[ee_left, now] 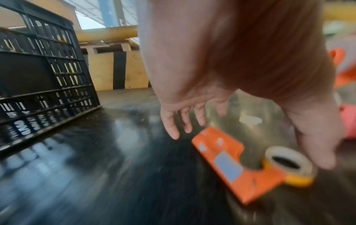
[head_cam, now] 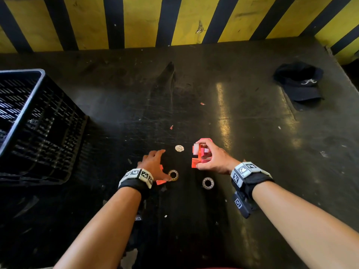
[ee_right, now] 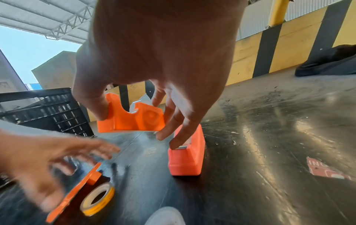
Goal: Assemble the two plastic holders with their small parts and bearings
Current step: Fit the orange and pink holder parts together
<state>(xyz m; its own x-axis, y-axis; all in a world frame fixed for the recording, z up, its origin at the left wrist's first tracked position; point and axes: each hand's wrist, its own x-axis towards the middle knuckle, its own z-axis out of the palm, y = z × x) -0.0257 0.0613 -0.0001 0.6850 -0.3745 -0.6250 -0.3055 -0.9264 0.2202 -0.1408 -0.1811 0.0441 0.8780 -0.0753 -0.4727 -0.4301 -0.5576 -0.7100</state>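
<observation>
1. A bearing ring (head_cam: 208, 183) lies alone on the dark table (head_cam: 252, 133), on the near side of the right hand (head_cam: 211, 159).
2. The left hand (head_cam: 153, 164) hovers with a released grip, fingers spread, over a flat orange plate (ee_left: 231, 166); a second ring (head_cam: 173, 174) sits against the plate, just under the thumb.
3. The right hand's grip grasps an orange plastic holder (ee_right: 133, 118), lifted off the table; a second orange holder (ee_right: 187, 158) stands below its fingertips.
4. Beyond the left hand stands a black crate (head_cam: 35, 123); far beyond the right hand lies a dark cap (head_cam: 300, 82).
</observation>
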